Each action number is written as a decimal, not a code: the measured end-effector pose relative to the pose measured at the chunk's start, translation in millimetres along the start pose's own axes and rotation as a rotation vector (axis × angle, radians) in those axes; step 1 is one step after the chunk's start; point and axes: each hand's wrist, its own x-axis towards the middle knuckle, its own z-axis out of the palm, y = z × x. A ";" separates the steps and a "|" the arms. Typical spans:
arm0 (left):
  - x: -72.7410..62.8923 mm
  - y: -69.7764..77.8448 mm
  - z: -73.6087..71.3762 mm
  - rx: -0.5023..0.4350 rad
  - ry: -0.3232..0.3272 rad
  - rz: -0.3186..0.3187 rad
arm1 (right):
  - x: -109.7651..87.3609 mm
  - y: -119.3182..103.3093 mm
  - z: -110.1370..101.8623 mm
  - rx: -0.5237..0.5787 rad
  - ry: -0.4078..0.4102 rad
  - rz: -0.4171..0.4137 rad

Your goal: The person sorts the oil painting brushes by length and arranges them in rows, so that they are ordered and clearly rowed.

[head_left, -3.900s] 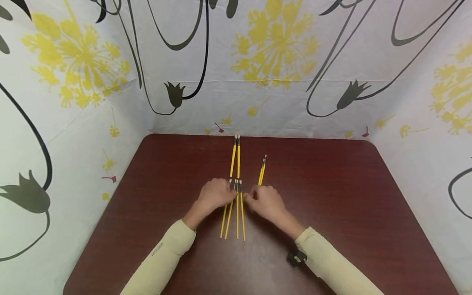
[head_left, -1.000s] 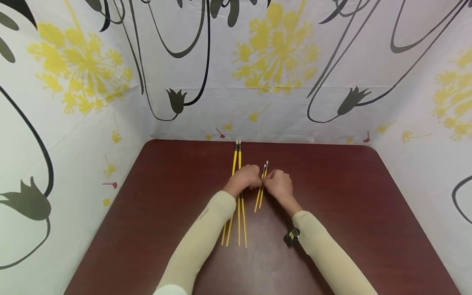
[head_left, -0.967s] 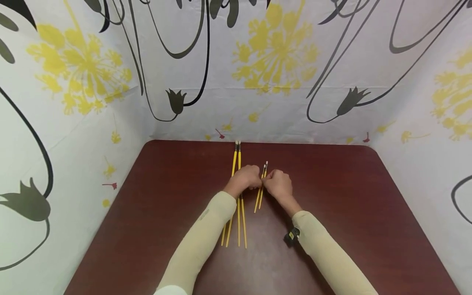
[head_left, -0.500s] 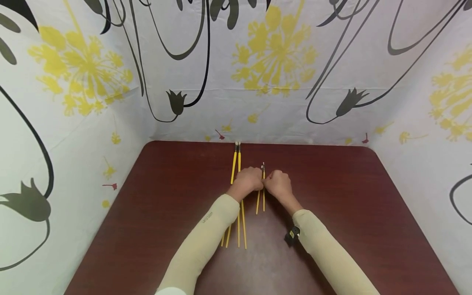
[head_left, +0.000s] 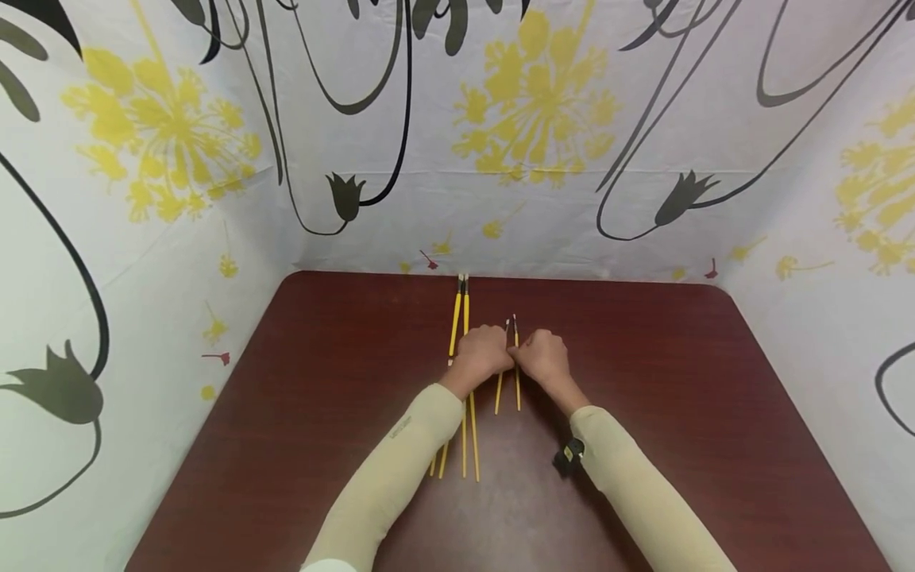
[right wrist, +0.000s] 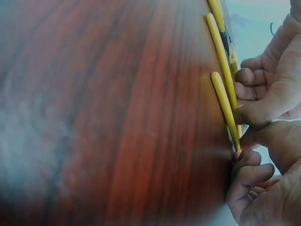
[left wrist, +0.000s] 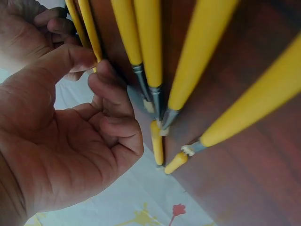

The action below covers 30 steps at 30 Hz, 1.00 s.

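Observation:
Two slim yellow-handled paintbrushes lie close together on the table in the head view, the left brush (head_left: 499, 395) and the right brush (head_left: 518, 391), bristle ends pointing away. My left hand (head_left: 486, 352) pinches the left brush between thumb and index finger. Its other fingers curl loosely in the left wrist view. Beside it, my right hand (head_left: 543, 356) pinches the right brush, whose rounded handle end (right wrist: 215, 77) shows in the right wrist view. The hands nearly meet, hiding the middles of both brushes.
Several longer yellow brushes (head_left: 475, 437) lie left of the pair, partly under my left forearm. Two more brushes (head_left: 454, 322) reach the far edge of the dark red table (head_left: 643, 357). A patterned cloth (head_left: 536, 214) encloses the back and sides.
My left hand has left the longer brushes and moved right to the slim pair. Over the last second the right brush's handle end has swung right, leaving the pair straighter and farther apart.

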 end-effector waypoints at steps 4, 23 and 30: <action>-0.5 -3.7 1.8 -0.044 0.017 0.001 | 0.2 3.1 -0.9 -0.010 0.034 -0.027; -37.9 -34.6 -20.5 -0.366 -0.118 0.037 | -38.9 0.8 -5.3 0.154 -0.020 -0.104; -53.2 -53.4 -21.4 -0.382 -0.112 0.021 | -58.7 -9.1 -9.4 0.137 -0.068 -0.111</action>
